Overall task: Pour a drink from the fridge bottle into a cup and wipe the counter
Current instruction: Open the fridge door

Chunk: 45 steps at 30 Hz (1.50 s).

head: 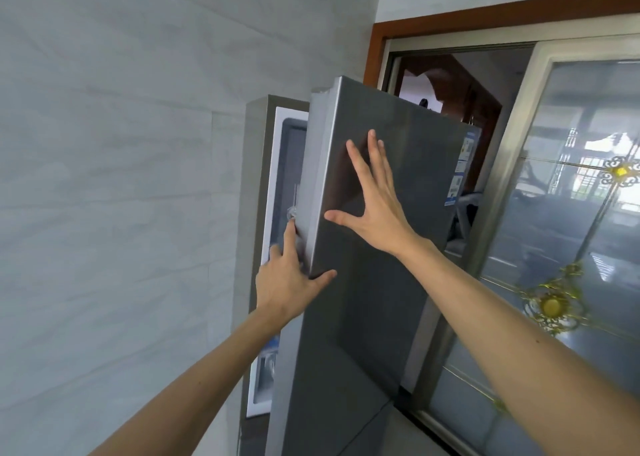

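Two bare forearms reach up from the lower corners toward a tall grey brushed-metal fridge door [363, 317], which stands ajar.

Left hand [287, 279]: set on the door's free vertical edge. The fingers lie nearly straight, pointing up along the edge face. The thumb is spread across the corner onto the front panel, so the hand straddles the edge and does not curl round it.

Right hand [372, 206]: placed higher on the front panel, palm toward the metal. All fingers are straight and widely splayed, the thumb pointing left. It holds nothing.

Grey fridge cabinet [258, 178]: stands against the pale grey tiled wall [104, 178]. The gap shows a white inner door frame [273, 164] – the shelves behind are hidden by the door.

Blue-and-white paper labels [460, 171] sit near the door's hinge side. To the right is a metal-framed sliding glass panel with gold ornaments [571, 213], set under a brown wooden frame [485, 15].
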Available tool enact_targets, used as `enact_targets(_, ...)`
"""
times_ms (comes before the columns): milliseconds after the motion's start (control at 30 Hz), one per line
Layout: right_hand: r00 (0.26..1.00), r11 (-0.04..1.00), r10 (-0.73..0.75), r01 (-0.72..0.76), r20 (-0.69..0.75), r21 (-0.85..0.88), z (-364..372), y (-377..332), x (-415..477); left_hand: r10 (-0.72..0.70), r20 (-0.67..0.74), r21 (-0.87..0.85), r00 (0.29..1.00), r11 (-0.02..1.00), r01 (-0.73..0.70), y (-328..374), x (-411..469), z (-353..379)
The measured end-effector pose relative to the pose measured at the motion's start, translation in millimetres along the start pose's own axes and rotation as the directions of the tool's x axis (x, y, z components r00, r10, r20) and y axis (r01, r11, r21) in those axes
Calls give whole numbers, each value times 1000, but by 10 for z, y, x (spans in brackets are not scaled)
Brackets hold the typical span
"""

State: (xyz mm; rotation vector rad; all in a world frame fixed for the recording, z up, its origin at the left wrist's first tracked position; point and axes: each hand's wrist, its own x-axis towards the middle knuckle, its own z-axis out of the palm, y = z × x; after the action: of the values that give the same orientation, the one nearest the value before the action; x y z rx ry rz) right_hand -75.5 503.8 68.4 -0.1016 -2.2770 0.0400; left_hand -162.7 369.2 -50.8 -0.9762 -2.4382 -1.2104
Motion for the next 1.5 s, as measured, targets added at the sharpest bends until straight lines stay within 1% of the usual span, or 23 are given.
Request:
enact_targets(133,998,993,28,-34,55,109,-472,-7,-382,-9,27,-3,1000,1000,9,345,-368,49)
enact_targets(233,993,985,47,-64,108,159,-809,31,-664,-1,61,-36,998,999,3,584,-643,81)
enact_targets(333,983,968,95,-128,156,216,-1131,93,-940,23,110,-75,994,997,-15,834,-914,81)
enact_targets(467,972,906,193,-229,134,357,-1517,33,-1297,69,148,-40,987,997,-64,1243,-1240,116)
enact_targets(567,952,876,299,-303,71,375,-1707,-93,-1543,108,174,-1,979,994,-109,1487,-1491,226)
enact_targets(633,934,881,356,-342,16,328,-1829,-112,-1660,137,196,-42,971,990,-132,1624,-1619,325)
enact_targets(733,910,882,412,-384,-49,274,-2022,-32,-1810,198,252,-158,947,974,-162,1791,-1740,463)
enact_targets(900,852,847,519,-502,-67,178,-2355,186,-2062,334,304,-336,892,914,-227,2021,-1809,637)
enact_targets(1000,827,827,556,-541,-82,152,-2509,317,-2189,347,356,-465,868,871,-157,2154,-1857,716)
enact_targets(1100,813,820,573,-565,-108,95,-2665,414,-2333,350,417,-511,839,854,-102,2299,-1851,823)
enact_targets(1133,815,823,567,-566,-116,52,-2721,449,-2387,360,456,-519,814,851,-85,2351,-1840,873)
enact_targets(1200,832,828,541,-553,-122,-94,-2821,519,-2498,390,517,-530,762,845,-73,2463,-1848,960)
enact_targets(1267,839,799,530,-544,-126,-256,-2914,571,-2591,415,536,-537,735,840,-82,2573,-1872,1033)
enact_targets(1300,837,779,534,-543,-121,-314,-2958,590,-2627,423,545,-545,725,835,-78,2629,-1885,1062)
enact_targets(1367,821,751,569,-545,-55,-374,-3032,610,-2686,435,570,-574,697,818,-42,2746,-1914,1102)
enact_targets(1433,782,736,619,-545,72,-403,-3092,645,-2738,447,599,-591,664,807,-10,2861,-1927,1151)
enact_targets(1500,726,724,661,-550,191,-415,-3133,699,-2783,460,622,-588,634,809,-11,2958,-1927,1222)
